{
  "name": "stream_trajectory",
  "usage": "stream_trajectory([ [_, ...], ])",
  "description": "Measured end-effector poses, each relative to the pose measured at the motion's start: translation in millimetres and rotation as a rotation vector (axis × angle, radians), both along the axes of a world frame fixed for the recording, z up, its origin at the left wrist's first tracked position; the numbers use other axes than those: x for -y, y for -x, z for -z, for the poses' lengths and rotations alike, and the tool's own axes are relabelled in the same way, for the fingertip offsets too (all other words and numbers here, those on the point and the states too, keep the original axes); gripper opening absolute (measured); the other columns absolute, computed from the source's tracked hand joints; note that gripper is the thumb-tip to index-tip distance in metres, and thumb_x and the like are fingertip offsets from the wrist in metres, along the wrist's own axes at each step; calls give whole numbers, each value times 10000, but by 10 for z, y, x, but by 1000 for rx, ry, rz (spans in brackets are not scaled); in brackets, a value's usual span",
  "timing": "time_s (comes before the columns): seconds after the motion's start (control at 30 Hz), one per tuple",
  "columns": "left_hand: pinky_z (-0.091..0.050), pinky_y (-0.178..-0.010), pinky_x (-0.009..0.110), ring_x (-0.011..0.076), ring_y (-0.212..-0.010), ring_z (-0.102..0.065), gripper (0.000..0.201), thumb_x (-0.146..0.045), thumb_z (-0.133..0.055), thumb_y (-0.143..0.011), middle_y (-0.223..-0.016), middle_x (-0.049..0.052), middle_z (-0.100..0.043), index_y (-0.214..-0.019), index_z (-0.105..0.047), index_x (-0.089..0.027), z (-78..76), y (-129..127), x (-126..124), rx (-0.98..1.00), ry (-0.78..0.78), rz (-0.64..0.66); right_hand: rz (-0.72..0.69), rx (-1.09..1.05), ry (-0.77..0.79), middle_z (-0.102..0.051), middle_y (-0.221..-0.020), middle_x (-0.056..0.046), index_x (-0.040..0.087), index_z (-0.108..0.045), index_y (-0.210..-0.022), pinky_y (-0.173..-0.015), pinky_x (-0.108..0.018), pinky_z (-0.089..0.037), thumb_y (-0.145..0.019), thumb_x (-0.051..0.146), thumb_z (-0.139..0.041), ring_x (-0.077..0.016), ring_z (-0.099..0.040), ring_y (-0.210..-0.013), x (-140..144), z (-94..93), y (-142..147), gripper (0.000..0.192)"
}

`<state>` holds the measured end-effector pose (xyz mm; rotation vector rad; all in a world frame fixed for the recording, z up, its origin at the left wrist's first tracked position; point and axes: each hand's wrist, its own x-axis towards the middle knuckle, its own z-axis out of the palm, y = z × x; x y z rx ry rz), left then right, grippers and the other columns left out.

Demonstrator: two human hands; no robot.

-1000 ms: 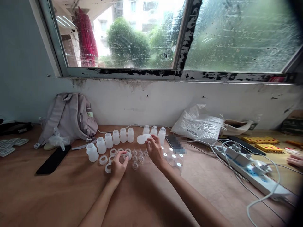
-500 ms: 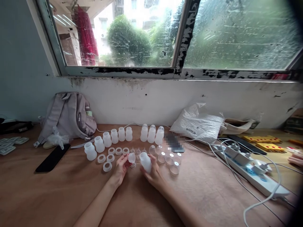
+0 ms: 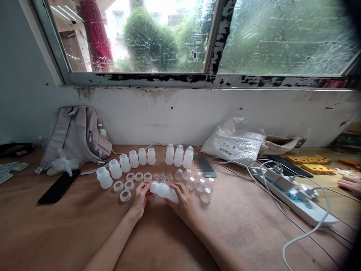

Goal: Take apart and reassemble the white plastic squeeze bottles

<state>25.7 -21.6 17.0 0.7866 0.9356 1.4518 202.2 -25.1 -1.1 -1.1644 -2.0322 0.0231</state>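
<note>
My right hand [image 3: 182,201] is wrapped round a frosted white baby bottle [image 3: 166,191], which lies tilted nearly sideways with its mouth to the left. At that mouth my left hand [image 3: 141,199] pinches a translucent screw ring [image 3: 152,186], mostly hidden by the fingers; whether it is threaded on I cannot tell. Just beyond are several clear teats [image 3: 163,177]. Several loose rings [image 3: 125,195] lie to the left, and several clear dome caps [image 3: 205,195] to the right. Open bottles [image 3: 115,169] stand in a curved row behind the rings. Three capped bottles [image 3: 178,156] stand upright at the back.
A grey backpack [image 3: 77,135] and a black phone [image 3: 59,187] are on the left. At the right are a silvery plastic mailer [image 3: 234,141], a white power strip [image 3: 296,197] with looping cables, yellow parts [image 3: 317,169] and another person's hand [image 3: 349,183].
The bottle has tipped from near upright to almost sideways. Its mouth and the ring, apart before, have come together. The head view has shifted slightly.
</note>
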Motion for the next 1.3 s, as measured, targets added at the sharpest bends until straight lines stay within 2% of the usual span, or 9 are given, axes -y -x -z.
stream_trajectory([
  [0.4,-408,-535,197,82,-560,-464,250,-402,-607,-670,-678,-28,-519,-733,-549,-167,-9,-16,6,-104,-7,-14,12,-19,-62,-488,-1048,-86,241,-475,-1114,-813,-387,-441,-751,280,-565,-226,-491,-949,8,-14,-15,376],
  [0.87,-421,-581,204,102,-650,-526,240,-369,-620,-657,-762,-4,-560,-776,-566,-167,-18,35,6,-104,-15,11,-12,-38,-5,-493,-1019,-86,241,-486,-1115,-803,-368,-441,-732,295,-585,-221,-499,-930,31,-62,-16,400],
  [1.07,-409,-555,213,119,-628,-525,262,-407,-613,-650,-721,2,-567,-737,-561,-166,-29,54,0,-210,-2,-4,-31,-30,12,-543,-958,-64,237,-498,-1091,-748,-333,-464,-711,324,-597,-205,-533,-865,54,-103,-6,402],
  [1.2,-399,-541,209,114,-612,-518,244,-398,-614,-647,-693,-9,-562,-704,-554,-168,-16,74,-13,-223,-13,-3,-63,-27,54,-572,-919,-44,227,-517,-1045,-718,-300,-476,-706,340,-596,-184,-552,-817,80,-150,-1,366],
  [1.3,-406,-564,208,111,-646,-529,196,-337,-611,-657,-731,-7,-575,-755,-579,-170,-1,94,-18,-182,-33,29,-82,-55,107,-582,-945,-48,224,-513,-1031,-740,-299,-470,-727,344,-572,-188,-555,-849,89,-168,-9,332],
])
